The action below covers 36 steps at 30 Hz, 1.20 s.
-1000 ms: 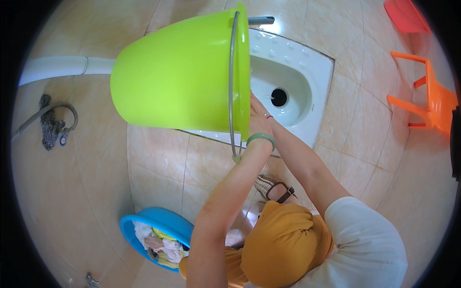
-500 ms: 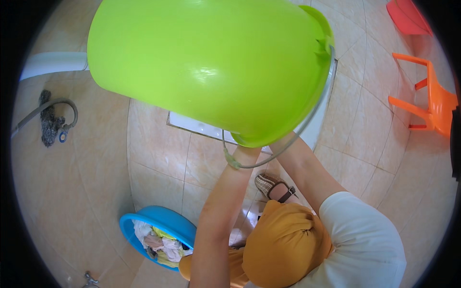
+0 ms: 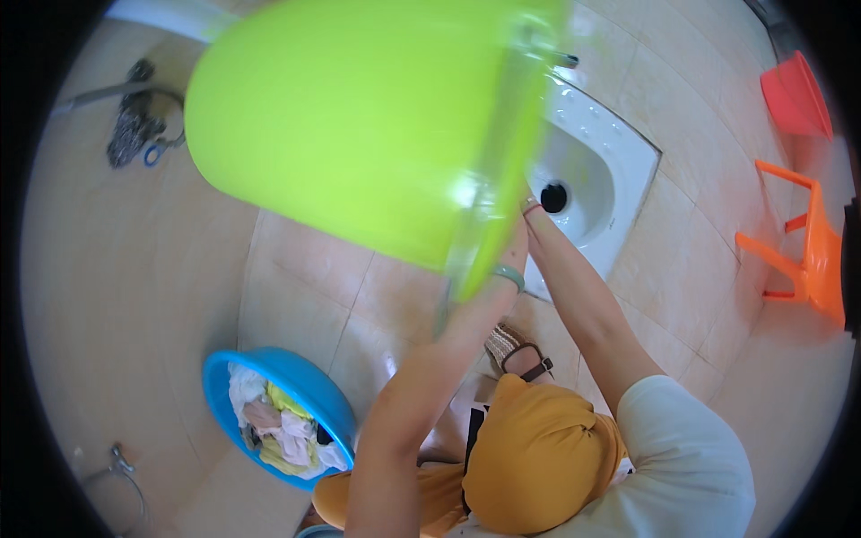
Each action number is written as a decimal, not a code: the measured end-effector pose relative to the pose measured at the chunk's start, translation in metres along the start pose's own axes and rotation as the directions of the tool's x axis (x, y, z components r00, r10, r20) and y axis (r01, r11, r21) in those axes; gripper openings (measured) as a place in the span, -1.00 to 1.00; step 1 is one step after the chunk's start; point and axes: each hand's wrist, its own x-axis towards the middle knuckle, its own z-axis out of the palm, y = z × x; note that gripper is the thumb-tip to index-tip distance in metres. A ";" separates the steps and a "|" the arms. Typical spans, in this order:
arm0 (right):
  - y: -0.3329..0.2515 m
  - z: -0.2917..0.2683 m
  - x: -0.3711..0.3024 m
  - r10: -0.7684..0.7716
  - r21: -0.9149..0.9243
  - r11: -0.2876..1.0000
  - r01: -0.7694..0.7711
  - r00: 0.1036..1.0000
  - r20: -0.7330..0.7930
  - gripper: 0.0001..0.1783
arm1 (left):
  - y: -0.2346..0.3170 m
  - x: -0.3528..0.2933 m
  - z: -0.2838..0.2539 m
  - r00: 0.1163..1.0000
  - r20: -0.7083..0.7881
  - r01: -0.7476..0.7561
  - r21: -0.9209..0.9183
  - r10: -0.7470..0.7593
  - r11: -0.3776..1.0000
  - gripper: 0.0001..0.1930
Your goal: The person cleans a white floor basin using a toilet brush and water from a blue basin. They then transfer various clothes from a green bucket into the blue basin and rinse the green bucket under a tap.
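A large lime-green bucket [image 3: 332, 125] is tipped on its side in front of me, its mouth facing right and its rim blurred by motion. My left hand [image 3: 517, 253], with a pale green bangle at the wrist, reaches in at the bucket's mouth. Close by is my right hand [image 3: 527, 194], a thin red band at its wrist. The bucket's rim hides the fingers of both, so I cannot see how they hold it. Just right of the mouth lies a white squat toilet [image 3: 619, 170] set in the floor, its dark drain hole showing.
A blue basin [image 3: 332, 394] of mixed clothes stands at lower left. To the right are an orange plastic stool [image 3: 812, 255] and a red tub [image 3: 796, 97]. A grey hose [image 3: 94, 97] and a wall tap [image 3: 121, 459] are on the left. My bent knee [image 3: 538, 448] is below.
The bucket has swung left and turned, uncovering the toilet's bowl and drain. Its rim and handle are now smeared by motion. The view has also shifted, and the bangle now shows.
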 end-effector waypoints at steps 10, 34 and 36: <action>-0.009 0.098 -0.035 -0.169 -0.569 0.781 0.259 0.964 0.206 -0.60 | -0.060 -0.078 -0.033 0.938 -0.347 0.155 0.402 -0.006 0.902 -0.35; 0.033 0.277 -0.017 -0.216 -0.680 -0.336 0.651 0.649 0.729 -0.58 | -0.182 -0.162 -0.130 0.883 -0.468 -0.120 -0.301 -0.036 0.946 -0.58; 0.031 0.305 -0.047 -0.281 -0.523 -0.353 0.776 0.445 0.850 -0.64 | -0.202 -0.182 -0.136 0.826 -0.564 -0.161 -0.243 -0.004 0.956 -0.59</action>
